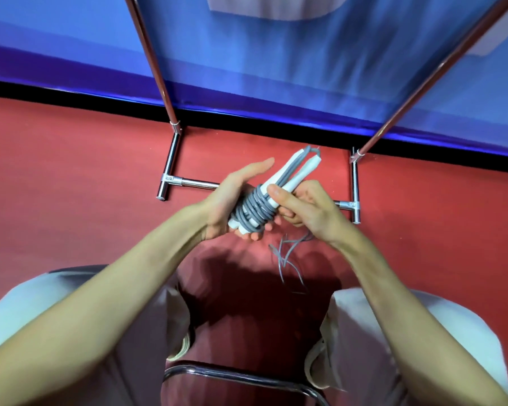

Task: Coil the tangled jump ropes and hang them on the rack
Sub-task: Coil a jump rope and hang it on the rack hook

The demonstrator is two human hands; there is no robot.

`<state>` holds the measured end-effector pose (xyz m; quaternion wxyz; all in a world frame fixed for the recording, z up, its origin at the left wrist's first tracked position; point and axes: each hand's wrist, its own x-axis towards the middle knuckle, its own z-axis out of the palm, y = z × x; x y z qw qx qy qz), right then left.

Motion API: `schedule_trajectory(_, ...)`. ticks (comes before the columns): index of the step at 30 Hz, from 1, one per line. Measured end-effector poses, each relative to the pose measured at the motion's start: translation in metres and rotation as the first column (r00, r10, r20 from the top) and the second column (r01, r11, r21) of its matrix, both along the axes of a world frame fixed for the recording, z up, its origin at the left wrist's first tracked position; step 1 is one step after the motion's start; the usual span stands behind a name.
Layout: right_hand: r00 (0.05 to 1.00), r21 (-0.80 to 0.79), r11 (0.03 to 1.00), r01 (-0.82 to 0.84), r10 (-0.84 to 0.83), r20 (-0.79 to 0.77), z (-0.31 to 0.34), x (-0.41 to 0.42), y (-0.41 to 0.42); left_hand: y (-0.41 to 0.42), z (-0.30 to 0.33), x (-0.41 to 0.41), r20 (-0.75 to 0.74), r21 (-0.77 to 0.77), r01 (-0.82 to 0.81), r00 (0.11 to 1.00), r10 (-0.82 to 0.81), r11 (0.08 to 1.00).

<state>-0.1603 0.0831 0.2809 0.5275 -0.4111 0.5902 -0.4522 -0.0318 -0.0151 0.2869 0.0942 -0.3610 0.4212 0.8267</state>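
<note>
Jump rope (257, 205) sat between both hands, grey cord wound round its white handles; left hand (232, 200) cradled the bundle, thumb straight; right hand (302, 208) pinched a handle; loose cord (291, 256) dangled below; rack (173, 159) just beyond.

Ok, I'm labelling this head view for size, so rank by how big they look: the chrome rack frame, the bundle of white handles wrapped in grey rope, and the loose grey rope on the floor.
1. chrome rack frame, spanning most of the picture
2. bundle of white handles wrapped in grey rope
3. loose grey rope, though the right hand hides part, and the bundle is nearer the camera.
</note>
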Motion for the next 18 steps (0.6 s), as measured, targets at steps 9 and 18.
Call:
schedule_trajectory(9, 0.948, -0.003, 0.966, 0.258, -0.254, -0.193, -0.018, 0.002, -0.010, 0.016, -0.007, -0.019, 0.051, -0.301, -0.390, 0.905, 0.423, 0.870)
schedule_trajectory(18, 0.862, -0.028, 0.995, 0.094, -0.096, -0.498, -0.022, -0.002, -0.001, -0.003, -0.013, -0.013, 0.045, -0.405, -0.527, 0.804, 0.592, 0.747)
